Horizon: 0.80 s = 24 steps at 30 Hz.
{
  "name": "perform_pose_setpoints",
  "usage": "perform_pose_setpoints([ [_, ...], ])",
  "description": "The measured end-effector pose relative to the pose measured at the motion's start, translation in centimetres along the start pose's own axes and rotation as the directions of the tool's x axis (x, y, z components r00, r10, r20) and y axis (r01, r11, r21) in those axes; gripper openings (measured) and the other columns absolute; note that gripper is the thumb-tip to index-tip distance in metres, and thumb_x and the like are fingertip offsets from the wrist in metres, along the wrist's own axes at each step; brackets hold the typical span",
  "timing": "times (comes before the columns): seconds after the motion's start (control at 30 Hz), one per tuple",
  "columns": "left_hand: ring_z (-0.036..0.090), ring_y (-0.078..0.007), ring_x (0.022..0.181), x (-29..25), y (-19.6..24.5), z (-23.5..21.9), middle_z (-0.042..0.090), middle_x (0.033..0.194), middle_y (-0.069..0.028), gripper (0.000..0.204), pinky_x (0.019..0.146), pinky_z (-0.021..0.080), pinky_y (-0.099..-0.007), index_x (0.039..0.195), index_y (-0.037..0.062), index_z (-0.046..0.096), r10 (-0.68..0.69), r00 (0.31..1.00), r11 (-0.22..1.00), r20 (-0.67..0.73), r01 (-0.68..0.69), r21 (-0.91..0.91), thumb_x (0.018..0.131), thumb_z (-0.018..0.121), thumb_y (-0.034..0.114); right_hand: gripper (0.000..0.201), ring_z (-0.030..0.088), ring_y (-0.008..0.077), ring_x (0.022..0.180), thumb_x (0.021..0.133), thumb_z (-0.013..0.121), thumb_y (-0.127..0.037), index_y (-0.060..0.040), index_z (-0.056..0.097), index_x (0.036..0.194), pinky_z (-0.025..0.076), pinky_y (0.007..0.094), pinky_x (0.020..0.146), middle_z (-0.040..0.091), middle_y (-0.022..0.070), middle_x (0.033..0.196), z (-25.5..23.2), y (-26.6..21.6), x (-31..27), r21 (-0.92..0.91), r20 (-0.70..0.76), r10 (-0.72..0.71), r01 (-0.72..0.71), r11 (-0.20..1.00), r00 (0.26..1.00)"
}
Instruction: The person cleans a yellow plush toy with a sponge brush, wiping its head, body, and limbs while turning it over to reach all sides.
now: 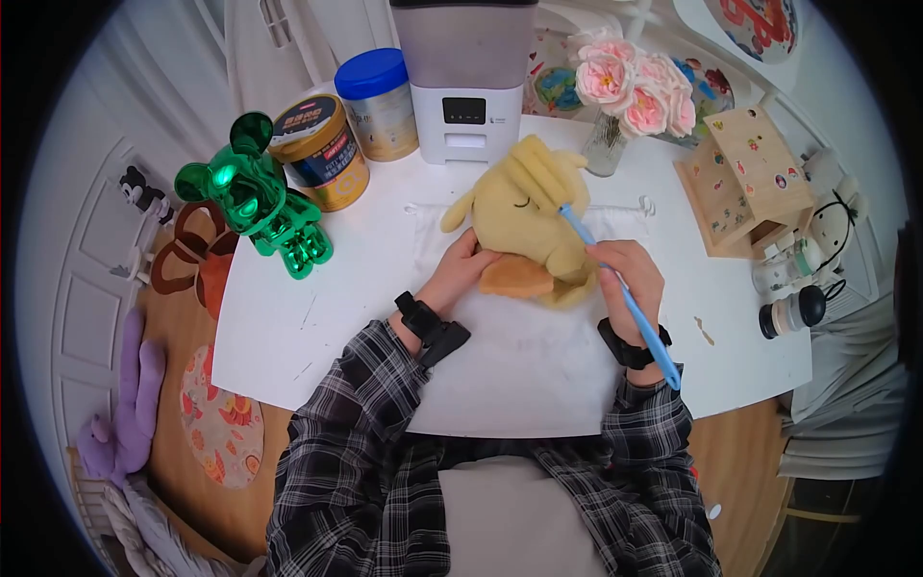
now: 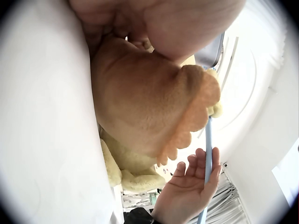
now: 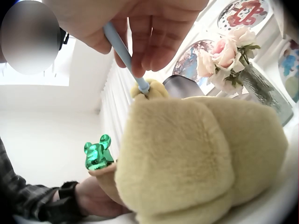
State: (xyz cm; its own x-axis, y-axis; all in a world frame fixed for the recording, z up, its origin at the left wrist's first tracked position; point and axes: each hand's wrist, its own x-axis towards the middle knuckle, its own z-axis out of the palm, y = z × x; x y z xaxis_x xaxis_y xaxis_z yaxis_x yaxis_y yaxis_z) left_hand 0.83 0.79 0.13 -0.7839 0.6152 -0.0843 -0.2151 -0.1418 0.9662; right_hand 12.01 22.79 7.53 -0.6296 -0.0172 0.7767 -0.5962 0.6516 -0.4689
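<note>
A pale yellow plush toy with a stitched closed eye leans back on the white table. My left hand grips its lower left side, beside an orange-brown scalloped piece that fills the left wrist view. In my right hand is a sponge brush with a long blue handle, pinched between thumb and fingers. Its ridged yellow head lies against the toy's head. From the right wrist view, the toy's yellow back covers much of the scene.
A white cloth bag lies beneath the toy. Left stand a shiny green bear figure and two cans. A white dispenser is behind, with pink roses in a glass vase. At right are a wooden house and bottles.
</note>
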Motion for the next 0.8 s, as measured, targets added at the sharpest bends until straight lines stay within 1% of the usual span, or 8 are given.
perform_pose_setpoints([
  [0.07, 0.056, -0.0132, 0.112, -0.2, 0.2, 0.2, 0.055, 0.126, -0.0057, 0.04, 0.094, 0.046, -0.0268, 0.132, 0.0034, 0.044, -0.013, 1.0, 1.0, -0.014, 0.013, -0.002, 0.095, 0.053, 0.014, 0.016, 0.062, 0.03, 0.075, 0.08, 0.054, -0.001, 0.0025, 0.065, 0.091, 0.049, 0.0328, 0.068, 0.065, 0.0156, 0.085, 0.2, 0.2, -0.1, -0.037, 0.021, -0.008, 0.008, 0.999, 1.0],
  [0.23, 0.056, -0.0131, 0.111, 0.0, 0.1, 0.1, 0.056, 0.125, -0.0053, 0.04, 0.094, 0.046, -0.0265, 0.132, 0.0034, 0.044, 0.002, 1.0, 1.0, 0.0, -0.002, 0.015, 0.095, 0.053, 0.014, 0.022, 0.061, 0.0177, 0.079, 0.089, 0.046, -0.005, 0.0056, 0.064, 0.099, 0.048, 0.0309, 0.072, 0.065, 0.0129, 0.081, -1.5, 1.5, -1.0, 0.021, -0.148, 0.341, -0.342, 0.94, 0.928],
  [0.3, 0.056, -0.013, 0.111, -0.1, 0.2, 0.1, 0.056, 0.124, -0.0051, 0.04, 0.094, 0.045, -0.0266, 0.132, 0.0034, 0.044, -0.001, 1.0, 1.0, -0.004, 0.001, 0.018, 0.095, 0.053, 0.014, 0.02, 0.061, 0.0189, 0.074, 0.089, 0.049, -0.005, 0.0056, 0.064, 0.098, 0.048, 0.0288, 0.07, 0.065, 0.0126, 0.08, -1.5, 1.9, -1.1, 0.268, -0.201, 0.417, -0.36, 0.894, 0.886],
  [0.37, 0.056, -0.013, 0.111, -0.2, 0.3, 0.1, 0.056, 0.124, -0.005, 0.039, 0.093, 0.046, -0.0266, 0.132, 0.0035, 0.045, -0.008, 1.0, 1.0, -0.004, 0.008, 0.006, 0.095, 0.053, 0.015, 0.02, 0.059, 0.0176, 0.069, 0.091, 0.051, -0.01, 0.0052, 0.063, 0.096, 0.047, 0.0259, 0.068, 0.064, 0.011, 0.077, -1.2, 3.0, -1.4, 0.6, -0.211, 0.48, -0.275, 0.752, 0.852],
  [0.47, 0.055, -0.0131, 0.112, -0.2, 0.2, 0.2, 0.056, 0.124, -0.0061, 0.04, 0.093, 0.045, -0.0273, 0.131, 0.0032, 0.045, -0.005, 1.0, 1.0, -0.028, 0.006, 0.014, 0.094, 0.053, 0.016, 0.02, 0.057, 0.0149, 0.067, 0.092, 0.052, -0.012, 0.0043, 0.063, 0.091, 0.046, 0.0253, 0.066, 0.063, 0.0107, 0.075, -1.6, 3.6, -2.0, 0.862, 0.074, 0.491, -0.304, 0.406, 0.868],
  [0.6, 0.054, -0.0122, 0.113, -0.6, 0.2, 0.1, 0.056, 0.125, -0.0061, 0.041, 0.094, 0.044, -0.0271, 0.132, 0.0033, 0.045, -0.005, 1.0, 0.999, -0.031, 0.006, 0.043, 0.094, 0.054, 0.018, 0.02, 0.056, 0.0138, 0.064, 0.09, 0.057, -0.015, 0.0034, 0.063, 0.084, 0.045, 0.0252, 0.062, 0.062, 0.009, 0.071, -0.8, 4.4, -1.8, 0.511, 0.347, 0.59, -0.675, 0.533, 0.729],
  [0.63, 0.054, -0.0123, 0.113, -0.7, 0.3, 0.1, 0.056, 0.125, -0.0059, 0.042, 0.095, 0.043, -0.027, 0.132, 0.0033, 0.045, -0.037, 0.999, 0.999, -0.02, 0.038, 0.025, 0.094, 0.054, 0.018, 0.019, 0.056, 0.0139, 0.063, 0.088, 0.06, -0.014, 0.0033, 0.063, 0.081, 0.045, 0.0249, 0.062, 0.062, 0.0085, 0.07, -0.6, 4.1, -1.5, 0.584, 0.368, 0.631, -0.698, 0.414, 0.682],
  [0.8, 0.054, -0.0133, 0.114, 0.0, -0.8, -0.1, 0.056, 0.126, -0.0057, 0.039, 0.097, 0.042, -0.0275, 0.131, 0.0031, 0.045, 0.024, 1.0, 0.997, -0.018, -0.023, 0.071, 0.095, 0.053, 0.012, 0.018, 0.057, 0.0139, 0.06, 0.085, 0.058, -0.011, 0.0036, 0.063, 0.076, 0.044, 0.0243, 0.059, 0.062, 0.0088, 0.069, -3.7, 5.9, -1.3, 0.542, 0.446, 0.611, -0.74, 0.397, 0.654],
])
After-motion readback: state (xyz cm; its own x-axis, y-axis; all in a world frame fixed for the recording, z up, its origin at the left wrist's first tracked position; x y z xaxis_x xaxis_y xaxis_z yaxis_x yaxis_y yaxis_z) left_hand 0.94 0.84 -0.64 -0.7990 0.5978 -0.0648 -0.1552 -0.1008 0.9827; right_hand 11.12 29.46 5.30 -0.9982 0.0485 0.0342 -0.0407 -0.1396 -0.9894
